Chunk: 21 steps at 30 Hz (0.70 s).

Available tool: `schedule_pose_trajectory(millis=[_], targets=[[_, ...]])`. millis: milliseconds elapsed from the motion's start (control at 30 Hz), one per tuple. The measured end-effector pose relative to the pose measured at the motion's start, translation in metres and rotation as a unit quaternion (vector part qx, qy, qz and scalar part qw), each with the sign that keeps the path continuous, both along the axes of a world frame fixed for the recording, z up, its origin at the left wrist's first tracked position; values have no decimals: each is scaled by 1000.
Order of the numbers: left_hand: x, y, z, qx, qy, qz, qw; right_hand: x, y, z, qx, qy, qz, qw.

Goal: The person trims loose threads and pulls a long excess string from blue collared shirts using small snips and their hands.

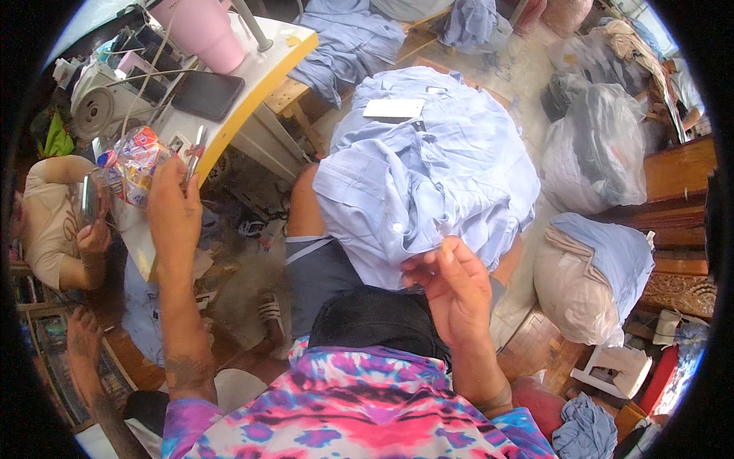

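Observation:
A heap of light-blue shirts (pixel 466 168) fills the space over my lap, with a white tag (pixel 393 109) on top. At its near edge is my right hand (pixel 461 291), with curled fingers and raised thumb close to a buttoned part of the cloth. Whether the fingertips pinch fabric or something small cannot be made out. To the left, my left hand (pixel 174 203) is at the edge of the white table, its fingers closed around small metal snips (pixel 196 154). Beside that hand lies a clear bag of colourful wrapped packets (pixel 138 164).
The white table (pixel 283 57) has a yellow edge and bears a dark phone (pixel 208 96) and pink tumbler (pixel 202 30). At left, another person (pixel 57 222) holds a phone. Filled plastic bags (pixel 600 149) and a cloth-topped sack (pixel 585 283) stand to the right.

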<state>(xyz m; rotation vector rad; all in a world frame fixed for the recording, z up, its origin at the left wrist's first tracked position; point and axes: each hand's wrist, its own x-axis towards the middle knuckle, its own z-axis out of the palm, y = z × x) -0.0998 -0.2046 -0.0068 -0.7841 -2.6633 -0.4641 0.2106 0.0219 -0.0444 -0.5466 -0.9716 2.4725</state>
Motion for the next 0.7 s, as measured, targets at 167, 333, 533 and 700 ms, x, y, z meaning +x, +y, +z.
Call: schedule_pose_trajectory(millis=[167, 333, 533, 700], targets=[[27, -16, 7, 397, -414, -26, 819, -5, -3, 5, 3, -8, -5, 1000], [110, -4, -16, 484, -679, -148, 532, -18, -10, 12, 102, -49, -23, 993], [158, 57, -5, 435, -745, -216, 456, -24, -11, 7, 180, -76, -31, 980], [152, 76, 12, 272, -465, -337, 772, -20, -13, 17, 296, -81, -39, 951]])
